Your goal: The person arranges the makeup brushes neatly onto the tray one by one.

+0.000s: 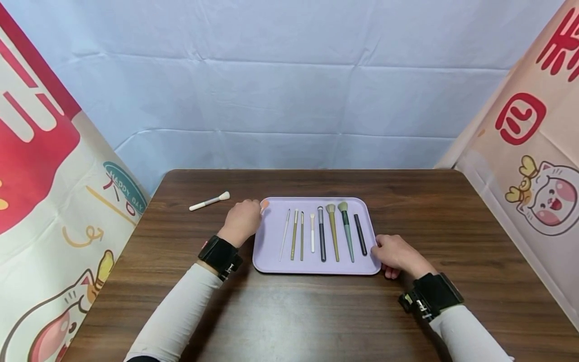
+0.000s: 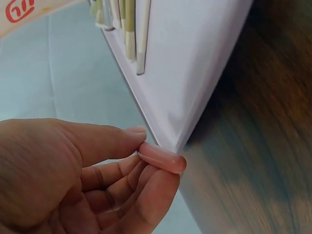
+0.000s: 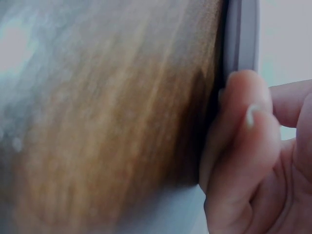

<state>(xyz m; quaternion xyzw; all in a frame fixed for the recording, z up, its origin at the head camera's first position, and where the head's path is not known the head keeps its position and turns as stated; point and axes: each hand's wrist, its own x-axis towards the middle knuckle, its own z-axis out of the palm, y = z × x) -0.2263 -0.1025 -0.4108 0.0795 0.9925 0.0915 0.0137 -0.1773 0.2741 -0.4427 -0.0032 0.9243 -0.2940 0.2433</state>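
My left hand (image 1: 243, 221) is at the back left corner of a lilac tray (image 1: 271, 265). Its thumb and fingers pinch a small, smooth pinkish-orange piece (image 2: 161, 158), whose kind I cannot tell. At the tray's right edge, my right hand (image 1: 398, 254) grips the rim, thumb on one side and curled fingers on the other. Several makeup brushes lie side by side on the tray, among them a green brush (image 1: 347, 231), an olive brush (image 1: 333, 232), a short white brush (image 1: 312, 233) and a dark grey brush (image 1: 321, 234). A black stick (image 1: 360, 235) lies rightmost.
Left of the tray, a white makeup brush (image 1: 209, 201) with a pale head lies on the brown wooden table (image 1: 289, 311). A pale blue cloth (image 1: 280, 100) hangs behind the table. Printed cloths flank it on both sides.
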